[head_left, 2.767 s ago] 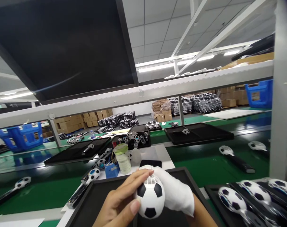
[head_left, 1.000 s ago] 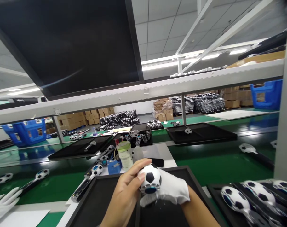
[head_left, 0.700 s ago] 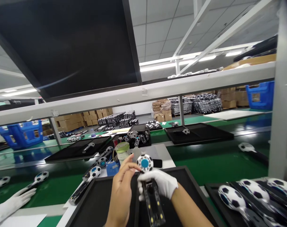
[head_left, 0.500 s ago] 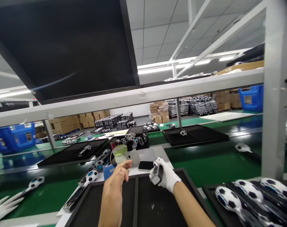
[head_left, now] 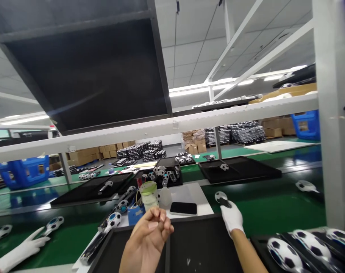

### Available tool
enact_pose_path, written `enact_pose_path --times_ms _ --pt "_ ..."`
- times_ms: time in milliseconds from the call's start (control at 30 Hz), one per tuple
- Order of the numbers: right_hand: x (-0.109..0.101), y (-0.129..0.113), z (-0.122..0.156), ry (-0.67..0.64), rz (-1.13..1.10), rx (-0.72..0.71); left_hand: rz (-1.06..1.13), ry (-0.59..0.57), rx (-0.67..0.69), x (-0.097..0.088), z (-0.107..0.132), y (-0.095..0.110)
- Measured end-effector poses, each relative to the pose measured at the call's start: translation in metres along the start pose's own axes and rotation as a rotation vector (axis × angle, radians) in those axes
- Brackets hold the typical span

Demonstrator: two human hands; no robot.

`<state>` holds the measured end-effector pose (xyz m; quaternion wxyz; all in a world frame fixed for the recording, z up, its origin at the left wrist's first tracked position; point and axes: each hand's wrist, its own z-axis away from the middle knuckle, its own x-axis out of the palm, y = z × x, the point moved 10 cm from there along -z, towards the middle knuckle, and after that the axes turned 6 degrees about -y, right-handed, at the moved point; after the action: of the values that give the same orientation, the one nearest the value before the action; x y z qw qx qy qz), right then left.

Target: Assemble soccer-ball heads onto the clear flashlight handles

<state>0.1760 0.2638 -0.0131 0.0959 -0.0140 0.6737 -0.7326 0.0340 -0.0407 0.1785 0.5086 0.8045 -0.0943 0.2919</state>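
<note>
My right hand (head_left: 231, 218), in a white glove, is shut on a soccer-ball-patterned item with a black handle (head_left: 222, 199), held up past the far rim of a black tray (head_left: 195, 242). My bare left hand (head_left: 149, 231) hangs over the tray's near side, fingertips pinched together, with nothing visible in them. Just beyond it are a jar with a green lid (head_left: 149, 195), a blue box (head_left: 135, 215) and a black phone (head_left: 183, 208) on a white board (head_left: 195, 197).
Ball-headed items with black handles lie along the green belt (head_left: 269, 208) and in trays at lower right (head_left: 284, 254). A co-worker's white-gloved hand (head_left: 21, 252) reaches in at lower left. A white upright post (head_left: 330, 113) stands at right.
My hands have come apart. The right hand has carried the ball-headed item rightward, past the tray rim and over the green belt. My left hand's fingers have closed together.
</note>
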Motion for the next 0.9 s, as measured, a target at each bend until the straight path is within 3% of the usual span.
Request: enact_pose_path --times_ms 67,233,300,367,467,533,667,767,833,900 --pt "-0.014 0.007 0.000 0.075 0.106 0.044 0.120 -0.067 0.013 0.008 0.004 0.004" --pt "-0.027 0.015 0.010 0.177 0.441 0.194 0.242 -0.188 0.089 0.020 0.010 0.015" --pt "-0.028 0.007 0.011 0.222 0.547 0.181 0.246 -0.213 0.106 0.022 0.013 0.017" --pt "-0.020 -0.009 0.007 0.183 0.586 0.086 0.246 -0.238 0.110 0.024 0.015 0.017" --pt "0.005 -0.042 0.010 -0.020 0.436 -0.092 0.231 -0.271 0.109 0.028 0.017 0.016" --pt "0.024 -0.072 0.029 -0.170 0.216 -0.219 0.230 -0.295 0.102 0.032 0.017 0.013" --pt "0.059 -0.140 0.105 -0.502 -0.088 -0.440 0.260 -0.361 0.107 0.042 0.016 0.011" --pt "0.096 -0.173 0.187 -1.084 -0.185 -0.529 0.340 -0.400 0.090 0.047 0.016 0.008" --pt "0.096 -0.180 0.221 -1.273 -0.216 -0.556 0.408 -0.402 0.079 0.047 0.016 0.006" --pt "0.088 -0.178 0.243 -1.353 -0.208 -0.599 0.448 -0.392 0.073 0.046 0.015 0.003"
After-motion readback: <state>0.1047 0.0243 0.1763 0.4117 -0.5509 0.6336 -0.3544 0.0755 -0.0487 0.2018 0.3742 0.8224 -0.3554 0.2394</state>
